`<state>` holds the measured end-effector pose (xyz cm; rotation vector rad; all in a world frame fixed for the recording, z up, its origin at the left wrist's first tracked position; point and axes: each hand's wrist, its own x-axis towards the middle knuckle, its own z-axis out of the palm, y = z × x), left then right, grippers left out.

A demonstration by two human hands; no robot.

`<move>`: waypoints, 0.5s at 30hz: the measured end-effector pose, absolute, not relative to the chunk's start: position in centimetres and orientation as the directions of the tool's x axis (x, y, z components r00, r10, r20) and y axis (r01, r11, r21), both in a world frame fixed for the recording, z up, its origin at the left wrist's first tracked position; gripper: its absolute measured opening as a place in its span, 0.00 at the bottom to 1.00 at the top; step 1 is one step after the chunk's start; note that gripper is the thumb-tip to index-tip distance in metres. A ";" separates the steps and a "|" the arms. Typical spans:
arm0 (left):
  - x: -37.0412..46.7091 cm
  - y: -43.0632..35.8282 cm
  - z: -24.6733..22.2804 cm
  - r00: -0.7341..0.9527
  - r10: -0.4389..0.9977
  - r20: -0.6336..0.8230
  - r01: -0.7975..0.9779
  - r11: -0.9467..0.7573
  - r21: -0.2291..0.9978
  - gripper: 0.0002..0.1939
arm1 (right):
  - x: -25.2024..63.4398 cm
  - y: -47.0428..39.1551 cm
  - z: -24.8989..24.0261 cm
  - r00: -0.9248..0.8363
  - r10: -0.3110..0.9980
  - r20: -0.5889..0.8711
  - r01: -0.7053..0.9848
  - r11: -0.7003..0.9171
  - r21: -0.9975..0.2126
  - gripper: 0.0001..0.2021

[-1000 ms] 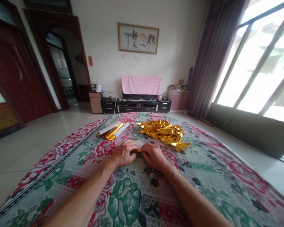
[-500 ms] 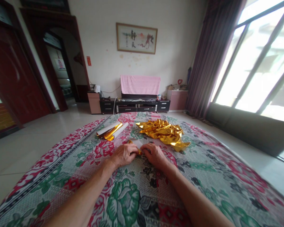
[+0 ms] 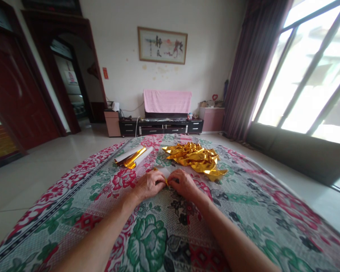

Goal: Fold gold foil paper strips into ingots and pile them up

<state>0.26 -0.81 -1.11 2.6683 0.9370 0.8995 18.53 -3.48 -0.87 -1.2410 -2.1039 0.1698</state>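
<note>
Between my hands, on the flowered cloth, is a small sheet of gold foil paper (image 3: 163, 171) with its white back showing. My left hand (image 3: 150, 185) pinches its near left edge, fingers closed. My right hand (image 3: 183, 183) pinches the near right edge close beside it; a bit of gold shows between the fingertips. Both hands hide much of the sheet. Beyond my right hand lies a heap of folded gold foil pieces (image 3: 195, 156). Past my left hand rest rolled sheets of gold foil paper (image 3: 134, 156), white on one side.
A patterned tablecloth (image 3: 102, 196) covers the round-edged table. Behind it, across the tiled floor, stands a low black cabinet (image 3: 167, 126) with a pink cloth (image 3: 167, 101) over something on it. A curtain (image 3: 243, 75) and large window are on the right.
The fingers of my right hand have curled slightly and shifted at the paper's near edge. My left hand stays almost still, and the foil heap and rolls have not moved.
</note>
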 end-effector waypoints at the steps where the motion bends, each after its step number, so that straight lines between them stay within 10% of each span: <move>1: 0.4 -0.7 -1.2 0.600 0.628 0.495 0.523 -0.776 0.352 0.06 | 18.5 -3.4 -0.8 -0.310 0.824 0.475 0.729 0.526 -0.438 0.07; 15: 1.7 -1.1 -1.2 0.484 0.719 0.499 0.667 -0.672 0.322 0.07 | 18.9 -2.3 -1.8 -0.327 0.835 0.443 0.729 0.521 -0.443 0.09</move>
